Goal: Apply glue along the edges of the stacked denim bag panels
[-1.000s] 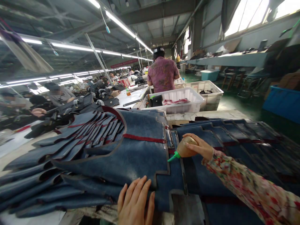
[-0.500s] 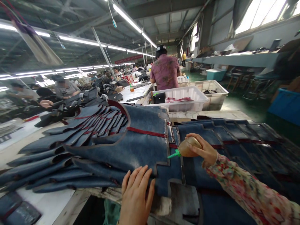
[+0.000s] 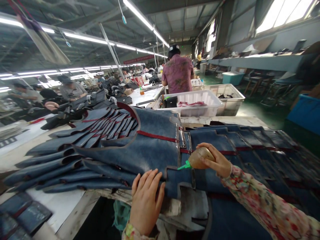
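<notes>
My right hand (image 3: 216,160) is wrapped round a brown glue bottle (image 3: 202,158), tilted so its green nozzle (image 3: 184,165) points left. The nozzle tip is at the notched edge of the top blue panel (image 3: 150,150), which has grey borders and a dark red strip. My left hand (image 3: 147,196) lies flat, fingers stretched, on the near edge of that panel. Beneath and to the left, several similar blue panels fan out in overlapping layers. More overlapping blue pieces (image 3: 240,140) lie to the right, under my right forearm. Glossy wet-looking lines show along some edges.
Beyond the panels stand a white plastic bin (image 3: 192,105) and a second pale bin (image 3: 230,100). A co-worker in a purple shirt (image 3: 177,73) has their back to me. Small blue pieces (image 3: 27,213) lie at the lower left. A blue bin (image 3: 306,110) is at the right.
The nozzle tip has shifted slightly left and nearer along the panel's edge, with the bottle still in my right hand. My left hand stays flat on the panel. The view has moved slightly.
</notes>
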Action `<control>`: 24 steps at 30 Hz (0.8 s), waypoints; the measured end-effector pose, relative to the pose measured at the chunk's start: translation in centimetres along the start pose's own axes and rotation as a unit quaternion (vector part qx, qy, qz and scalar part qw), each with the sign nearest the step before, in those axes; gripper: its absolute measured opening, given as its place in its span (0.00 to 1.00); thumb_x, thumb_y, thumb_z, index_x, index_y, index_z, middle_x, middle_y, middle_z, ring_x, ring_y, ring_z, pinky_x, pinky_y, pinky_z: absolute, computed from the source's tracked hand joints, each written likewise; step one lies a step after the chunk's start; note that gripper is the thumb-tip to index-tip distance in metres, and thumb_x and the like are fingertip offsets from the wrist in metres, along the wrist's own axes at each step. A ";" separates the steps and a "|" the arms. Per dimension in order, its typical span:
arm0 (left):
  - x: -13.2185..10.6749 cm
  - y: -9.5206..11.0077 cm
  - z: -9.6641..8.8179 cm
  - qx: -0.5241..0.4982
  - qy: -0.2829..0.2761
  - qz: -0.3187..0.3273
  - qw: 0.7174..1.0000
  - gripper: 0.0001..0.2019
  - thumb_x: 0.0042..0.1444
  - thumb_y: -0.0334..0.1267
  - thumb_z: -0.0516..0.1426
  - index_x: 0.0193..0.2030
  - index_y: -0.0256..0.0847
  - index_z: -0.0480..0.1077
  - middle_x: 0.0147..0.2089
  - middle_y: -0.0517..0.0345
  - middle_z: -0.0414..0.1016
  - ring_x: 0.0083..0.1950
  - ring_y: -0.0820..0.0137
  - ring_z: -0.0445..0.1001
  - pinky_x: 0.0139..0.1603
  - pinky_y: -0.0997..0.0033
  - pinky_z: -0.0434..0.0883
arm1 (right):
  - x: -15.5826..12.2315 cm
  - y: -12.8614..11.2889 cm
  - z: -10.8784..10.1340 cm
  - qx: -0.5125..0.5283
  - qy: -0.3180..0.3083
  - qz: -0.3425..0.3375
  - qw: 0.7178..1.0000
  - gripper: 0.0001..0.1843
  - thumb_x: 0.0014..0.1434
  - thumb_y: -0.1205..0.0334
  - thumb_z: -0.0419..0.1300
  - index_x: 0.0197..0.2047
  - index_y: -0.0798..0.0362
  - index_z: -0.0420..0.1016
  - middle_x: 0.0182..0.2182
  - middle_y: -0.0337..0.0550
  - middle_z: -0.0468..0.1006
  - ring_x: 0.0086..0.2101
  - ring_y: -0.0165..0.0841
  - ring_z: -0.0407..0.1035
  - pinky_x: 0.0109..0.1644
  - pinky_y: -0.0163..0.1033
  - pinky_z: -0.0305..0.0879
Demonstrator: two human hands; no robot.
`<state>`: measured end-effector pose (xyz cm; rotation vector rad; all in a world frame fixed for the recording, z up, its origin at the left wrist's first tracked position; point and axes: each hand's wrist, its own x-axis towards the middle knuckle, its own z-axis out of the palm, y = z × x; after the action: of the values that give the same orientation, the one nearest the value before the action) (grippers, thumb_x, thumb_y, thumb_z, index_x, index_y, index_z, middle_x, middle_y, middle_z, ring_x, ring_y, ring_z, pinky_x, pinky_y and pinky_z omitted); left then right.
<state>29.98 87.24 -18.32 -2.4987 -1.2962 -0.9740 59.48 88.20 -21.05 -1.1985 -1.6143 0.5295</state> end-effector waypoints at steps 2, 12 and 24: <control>0.0 0.0 0.0 -0.004 0.002 -0.002 1.000 0.12 0.59 0.38 0.51 0.46 0.46 0.71 0.49 0.62 0.74 0.52 0.68 0.68 0.60 0.63 0.50 | 0.0 0.1 0.3 -0.003 0.009 -0.012 1.000 0.22 0.58 0.50 0.56 0.53 0.50 0.60 0.47 0.46 0.67 0.47 0.41 0.63 0.51 0.45 0.63; -0.1 -0.2 0.0 -0.020 -0.012 -0.014 1.000 0.11 0.58 0.38 0.52 0.46 0.47 0.71 0.50 0.64 0.74 0.53 0.68 0.68 0.61 0.62 0.50 | 0.1 -0.2 0.8 -0.021 0.041 -0.052 0.998 0.21 0.59 0.52 0.56 0.52 0.50 0.60 0.46 0.46 0.66 0.45 0.39 0.63 0.50 0.43 0.63; 0.2 -0.2 -0.1 0.011 0.000 0.015 1.000 0.12 0.59 0.38 0.51 0.47 0.46 0.71 0.50 0.62 0.74 0.52 0.68 0.69 0.60 0.64 0.51 | 3.6 2.3 0.1 -0.057 0.162 -0.029 0.985 0.23 0.55 0.47 0.56 0.48 0.51 0.60 0.45 0.49 0.66 0.47 0.42 0.62 0.54 0.50 0.60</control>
<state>29.86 87.42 -18.17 -2.4945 -1.2585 -0.9477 60.45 92.39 -21.23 -1.2462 -1.4097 0.1937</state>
